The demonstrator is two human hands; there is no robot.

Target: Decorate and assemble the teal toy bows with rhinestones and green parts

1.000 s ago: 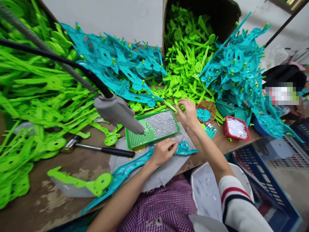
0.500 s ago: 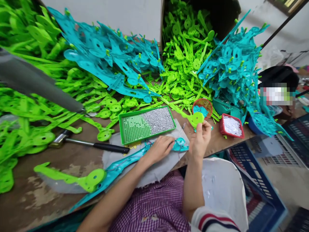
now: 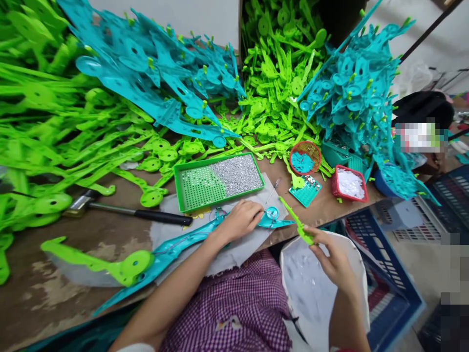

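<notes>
My left hand (image 3: 241, 221) lies over a long blue plastic piece (image 3: 183, 239), its fingers curled down on it and hiding its middle. A round recess with a thin wire shows at the piece's right end, and the wire also runs along its length. Between the thumb and fingers of my right hand (image 3: 335, 256) is a long green plastic arm (image 3: 295, 218), held edge-on above the table's front edge. A second green plastic arm (image 3: 128, 266) with a round disc lies across the blue piece's left end. Grey cloth (image 3: 234, 256) is spread beneath the blue piece.
Behind my left hand stands a green tray (image 3: 194, 188) of small metal pieces. A hammer (image 3: 146, 215) lies left. Baskets of blue (image 3: 306, 151) and white pieces (image 3: 350, 183) stand right, near a small circuit-like board (image 3: 306, 190). Heaped green and blue parts line the back.
My right hand has moved right and toward me, turning the green arm from disc-up to edge-on. My left hand stays on the blue piece. The dark hanging tool at left has left the view.
</notes>
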